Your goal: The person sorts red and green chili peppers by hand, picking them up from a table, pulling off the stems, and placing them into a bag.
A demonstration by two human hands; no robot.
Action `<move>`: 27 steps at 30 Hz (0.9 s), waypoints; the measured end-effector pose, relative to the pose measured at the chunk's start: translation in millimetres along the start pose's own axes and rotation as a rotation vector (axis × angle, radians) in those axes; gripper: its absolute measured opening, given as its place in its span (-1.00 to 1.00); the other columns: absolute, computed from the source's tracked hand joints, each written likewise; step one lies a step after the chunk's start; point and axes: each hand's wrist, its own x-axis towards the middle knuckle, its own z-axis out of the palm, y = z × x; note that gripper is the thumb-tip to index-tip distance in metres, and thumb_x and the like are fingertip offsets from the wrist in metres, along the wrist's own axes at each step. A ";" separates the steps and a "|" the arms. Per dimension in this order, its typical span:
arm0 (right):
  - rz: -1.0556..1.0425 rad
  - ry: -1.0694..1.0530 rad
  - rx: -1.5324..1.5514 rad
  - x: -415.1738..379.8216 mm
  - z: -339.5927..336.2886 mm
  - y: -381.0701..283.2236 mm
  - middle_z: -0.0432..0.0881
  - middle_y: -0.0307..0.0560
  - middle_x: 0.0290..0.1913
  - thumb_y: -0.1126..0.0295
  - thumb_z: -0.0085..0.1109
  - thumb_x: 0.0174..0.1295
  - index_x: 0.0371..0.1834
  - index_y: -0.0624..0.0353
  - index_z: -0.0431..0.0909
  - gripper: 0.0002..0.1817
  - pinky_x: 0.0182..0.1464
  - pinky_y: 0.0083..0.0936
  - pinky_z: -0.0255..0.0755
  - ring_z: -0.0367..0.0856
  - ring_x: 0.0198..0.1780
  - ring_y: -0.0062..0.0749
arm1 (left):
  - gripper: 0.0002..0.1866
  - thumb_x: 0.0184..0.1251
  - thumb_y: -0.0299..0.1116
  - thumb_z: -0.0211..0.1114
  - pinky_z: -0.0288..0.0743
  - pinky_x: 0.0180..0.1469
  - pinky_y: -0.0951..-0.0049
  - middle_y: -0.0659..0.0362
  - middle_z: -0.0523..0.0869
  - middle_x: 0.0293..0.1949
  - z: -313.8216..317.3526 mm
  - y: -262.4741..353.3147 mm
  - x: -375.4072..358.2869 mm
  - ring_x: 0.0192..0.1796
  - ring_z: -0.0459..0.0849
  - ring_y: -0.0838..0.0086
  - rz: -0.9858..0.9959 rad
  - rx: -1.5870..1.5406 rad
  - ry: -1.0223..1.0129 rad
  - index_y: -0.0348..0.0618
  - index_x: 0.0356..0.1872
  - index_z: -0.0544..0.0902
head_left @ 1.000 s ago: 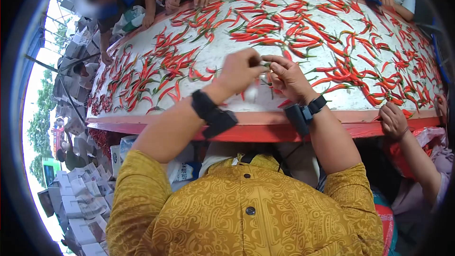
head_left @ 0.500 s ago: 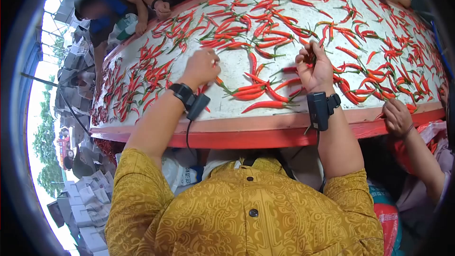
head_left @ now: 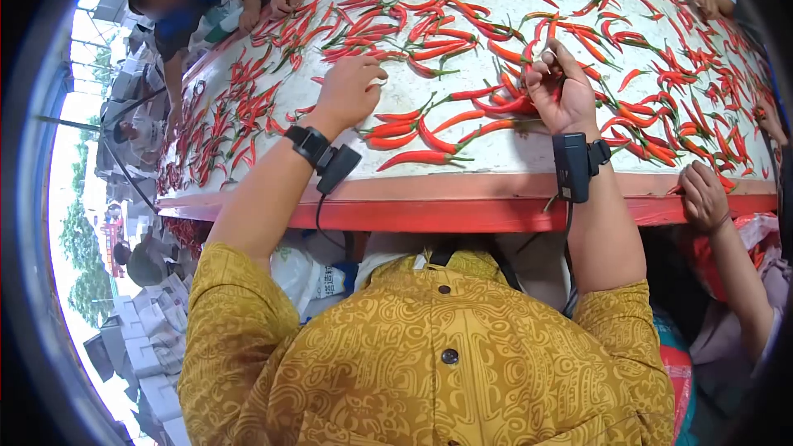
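Curled, with any hold impossible to tell, a person's left hand (head_left: pixel 349 92) and right hand (head_left: pixel 563 92) are hanging at either side of slim red chilli peppers with green stems (head_left: pixel 420 157), which a hand sweeping too low could be snagging and scattering.

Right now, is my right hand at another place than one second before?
Yes. Judged against the chili cluster beyond the left hand, the right hand has moved right over the table.
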 end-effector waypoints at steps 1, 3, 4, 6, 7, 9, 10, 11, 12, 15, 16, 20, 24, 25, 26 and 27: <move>-0.002 -0.033 -0.073 0.1 -1.0 -4.6 0.27 -0.30 -0.58 0.25 -0.03 0.34 -0.15 0.21 0.45 -0.76 -0.47 -0.64 0.19 0.25 -0.56 -0.61 | -0.77 -0.10 -0.55 0.24 0.45 -0.07 0.28 0.10 0.62 -0.21 -13.6 22.2 0.7 -0.12 0.56 0.20 0.017 -0.109 0.001 -0.18 -0.31 0.62; 0.022 -0.148 -0.096 1.0 -12.6 -16.5 0.26 -0.32 -0.60 0.28 0.02 0.31 -0.14 0.20 0.46 -0.78 -0.50 -0.65 0.16 0.22 -0.59 -0.64 | -0.77 -0.08 -0.54 0.26 0.45 -0.07 0.30 0.10 0.62 -0.21 -19.8 58.2 -4.5 -0.12 0.56 0.22 0.075 -0.281 -0.106 -0.18 -0.30 0.63; 0.040 -0.263 -0.120 -0.3 -14.7 -21.8 0.24 -0.35 -0.62 0.30 0.06 0.28 -0.14 0.19 0.47 -0.79 -0.53 -0.66 0.12 0.20 -0.62 -0.68 | -0.78 -0.06 -0.53 0.28 0.45 -0.08 0.32 0.11 0.61 -0.21 -19.8 72.1 -6.5 -0.12 0.56 0.23 0.137 -0.456 -0.209 -0.17 -0.29 0.63; 0.044 -0.234 -0.145 -2.4 -17.1 -30.8 0.21 -0.39 -0.64 0.28 0.07 0.28 -0.15 0.17 0.47 -0.79 -0.55 -0.67 0.09 0.15 -0.66 -0.70 | -0.77 -0.05 -0.52 0.30 0.46 -0.09 0.32 0.13 0.60 -0.23 -7.8 89.4 -15.7 -0.14 0.56 0.23 0.128 -0.363 -0.300 -0.15 -0.27 0.62; 0.048 -0.226 -0.163 -2.6 -19.8 -36.4 0.21 -0.39 -0.64 0.28 0.08 0.28 -0.16 0.17 0.48 -0.79 -0.55 -0.68 0.09 0.15 -0.66 -0.70 | -0.80 0.04 -0.43 0.26 0.45 -0.08 0.30 0.15 0.58 -0.21 -4.6 91.0 -15.7 -0.14 0.56 0.22 0.069 -0.314 -0.292 -0.09 -0.25 0.62; 0.046 -0.224 -0.182 -1.8 -23.4 -48.6 0.20 -0.39 -0.64 0.27 0.08 0.27 -0.17 0.17 0.48 -0.79 -0.55 -0.68 0.08 0.16 -0.66 -0.69 | -0.81 0.05 -0.41 0.25 0.45 -0.09 0.30 0.14 0.58 -0.21 -6.9 91.6 -14.5 -0.15 0.56 0.23 -0.003 -0.263 -0.342 -0.09 -0.25 0.62; 0.036 -0.212 -0.197 -2.1 -25.6 -54.1 0.20 -0.39 -0.65 0.27 0.09 0.27 -0.18 0.17 0.47 -0.79 -0.54 -0.68 0.09 0.16 -0.66 -0.69 | -0.82 0.06 -0.39 0.24 0.45 -0.09 0.29 0.14 0.58 -0.22 -9.7 91.9 -14.4 -0.15 0.56 0.23 -0.074 -0.214 -0.401 -0.09 -0.26 0.62; 0.028 -0.199 -0.212 -2.4 -28.0 -58.9 0.21 -0.39 -0.65 0.26 0.09 0.27 -0.19 0.17 0.47 -0.79 -0.54 -0.68 0.09 0.17 -0.66 -0.69 | -0.81 0.06 -0.37 0.23 0.45 -0.09 0.30 0.15 0.58 -0.22 -14.1 90.3 -14.5 -0.16 0.57 0.25 -0.060 -0.158 -0.437 -0.07 -0.25 0.61; 0.020 -0.187 -0.224 -2.0 -30.5 -63.6 0.21 -0.40 -0.65 0.26 0.10 0.26 -0.20 0.17 0.47 -0.79 -0.54 -0.67 0.09 0.17 -0.66 -0.69 | -0.81 0.06 -0.37 0.23 0.45 -0.09 0.30 0.15 0.58 -0.22 -17.0 88.3 -13.6 -0.16 0.57 0.25 -0.062 -0.156 -0.436 -0.07 -0.25 0.61; 0.021 -0.181 -0.222 -1.8 -33.7 -78.0 0.21 -0.39 -0.66 0.26 0.10 0.26 -0.20 0.18 0.47 -0.78 -0.55 -0.68 0.08 0.17 -0.66 -0.69 | -0.77 0.04 -0.37 0.25 0.44 -0.08 0.31 0.12 0.59 -0.24 -27.0 89.4 -6.2 -0.14 0.57 0.25 -0.169 -0.113 -0.302 -0.11 -0.22 0.61; 0.016 -0.179 -0.230 -2.3 -34.2 -81.9 0.21 -0.39 -0.65 0.26 0.09 0.27 -0.20 0.19 0.47 -0.78 -0.55 -0.68 0.08 0.17 -0.66 -0.68 | -0.77 0.04 -0.37 0.25 0.44 -0.08 0.31 0.12 0.59 -0.24 -28.1 94.3 -0.4 -0.14 0.57 0.25 -0.170 -0.111 -0.304 -0.11 -0.22 0.61; 0.005 -0.184 -0.267 1.3 -41.7 -99.3 0.22 -0.39 -0.65 0.26 0.07 0.28 -0.19 0.19 0.47 -0.78 -0.55 -0.68 0.09 0.17 -0.66 -0.68 | -0.74 0.04 -0.37 0.27 0.46 -0.11 0.30 0.09 0.57 -0.21 -9.4 127.4 22.4 -0.16 0.58 0.20 -0.162 -0.089 -0.110 -0.15 -0.19 0.60; 0.017 -0.179 -0.266 3.9 -53.3 -122.6 0.22 -0.38 -0.64 0.26 0.05 0.29 -0.15 0.20 0.46 -0.76 -0.54 -0.67 0.09 0.17 -0.65 -0.68 | -0.75 0.08 -0.33 0.25 0.44 -0.09 0.31 0.09 0.57 -0.24 25.6 143.1 33.9 -0.13 0.56 0.21 -0.186 -0.123 -0.267 -0.12 -0.19 0.60; 0.016 -0.195 -0.260 4.8 -57.1 -128.7 0.22 -0.38 -0.63 0.26 0.05 0.29 -0.14 0.21 0.45 -0.76 -0.54 -0.67 0.09 0.17 -0.65 -0.69 | -0.76 0.09 -0.34 0.24 0.44 -0.09 0.31 0.10 0.57 -0.26 24.3 142.0 38.4 -0.13 0.56 0.21 -0.220 -0.099 -0.327 -0.12 -0.19 0.60; 0.015 -0.213 -0.254 5.7 -59.7 -134.5 0.22 -0.38 -0.63 0.26 0.04 0.29 -0.14 0.21 0.45 -0.75 -0.55 -0.68 0.09 0.17 -0.64 -0.69 | -0.76 0.10 -0.35 0.24 0.43 -0.08 0.32 0.10 0.57 -0.27 22.5 142.2 41.2 -0.13 0.56 0.22 -0.255 -0.074 -0.386 -0.12 -0.18 0.60; 0.036 -0.232 -0.241 3.4 -57.0 -139.1 0.22 -0.38 -0.63 0.27 0.05 0.29 -0.10 0.24 0.44 -0.74 -0.57 -0.69 0.10 0.17 -0.65 -0.70 | -0.80 0.15 -0.33 0.21 0.45 -0.11 0.28 0.06 0.61 -0.26 15.6 147.8 45.0 -0.14 0.59 0.22 -0.303 -0.085 -0.333 -0.16 -0.23 0.59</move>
